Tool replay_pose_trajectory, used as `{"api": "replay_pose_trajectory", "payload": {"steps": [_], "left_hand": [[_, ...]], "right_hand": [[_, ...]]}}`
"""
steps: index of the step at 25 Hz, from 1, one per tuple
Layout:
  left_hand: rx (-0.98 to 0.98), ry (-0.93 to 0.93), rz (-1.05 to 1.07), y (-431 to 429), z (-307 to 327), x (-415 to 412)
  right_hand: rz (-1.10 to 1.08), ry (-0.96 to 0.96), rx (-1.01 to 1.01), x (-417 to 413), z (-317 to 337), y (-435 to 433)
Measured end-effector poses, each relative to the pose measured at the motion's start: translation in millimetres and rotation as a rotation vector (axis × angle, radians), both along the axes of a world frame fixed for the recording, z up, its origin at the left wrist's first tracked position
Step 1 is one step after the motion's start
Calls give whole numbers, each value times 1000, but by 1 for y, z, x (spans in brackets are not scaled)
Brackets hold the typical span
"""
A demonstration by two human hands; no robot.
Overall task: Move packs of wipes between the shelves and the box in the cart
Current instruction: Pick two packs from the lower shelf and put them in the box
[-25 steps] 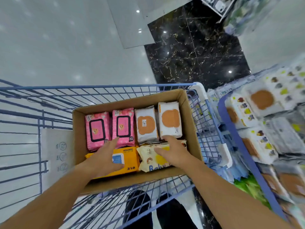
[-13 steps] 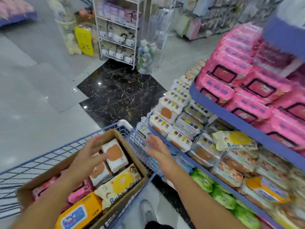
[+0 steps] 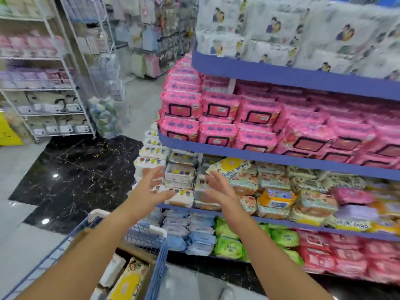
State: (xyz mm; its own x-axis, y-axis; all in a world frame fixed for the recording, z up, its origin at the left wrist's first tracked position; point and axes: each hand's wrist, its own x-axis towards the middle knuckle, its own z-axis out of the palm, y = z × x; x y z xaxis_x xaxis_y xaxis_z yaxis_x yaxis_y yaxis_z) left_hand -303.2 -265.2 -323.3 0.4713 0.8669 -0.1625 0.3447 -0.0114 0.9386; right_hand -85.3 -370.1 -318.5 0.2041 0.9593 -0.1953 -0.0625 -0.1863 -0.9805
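Both my hands are raised in front of a blue shelf (image 3: 270,158), and neither holds anything. My left hand (image 3: 149,189) has its fingers spread just left of a stack of white wipe packs with coloured dots (image 3: 180,180). My right hand (image 3: 218,189) is open to the right of that stack, below a tilted yellow "Baby Wipes" pack (image 3: 229,167). Pink packs (image 3: 218,118) fill the shelf above. At the bottom left the cardboard box (image 3: 138,253) in the blue cart (image 3: 158,276) shows a yellow pack (image 3: 127,282) and a white pack (image 3: 112,271).
Blue and green packs (image 3: 229,245) and red packs (image 3: 337,256) line the lowest shelf. Large white packages (image 3: 281,33) sit on the top shelf. A white wire rack (image 3: 47,87) with goods stands at the left beyond a black marble floor patch (image 3: 71,176).
The view has swung up from the cart to the shelves. Both hands have left the box and risen to the white packs on the shelf.
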Motion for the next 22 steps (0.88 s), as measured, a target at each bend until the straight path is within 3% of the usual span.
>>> {"api": "replay_pose_trajectory", "payload": {"steps": [8, 12, 16, 22], "left_hand": [[-42, 192, -222, 33, -39, 180], [51, 580, -349, 78, -80, 249], [258, 906, -342, 140, -141, 307], [360, 993, -416, 185, -206, 363]], "right_hand": [[-271, 32, -25, 164, -38, -26], [-351, 57, -36, 235, -61, -23], [-373, 23, -52, 273, -100, -11], [-490, 45, -53, 293, -132, -8]]}}
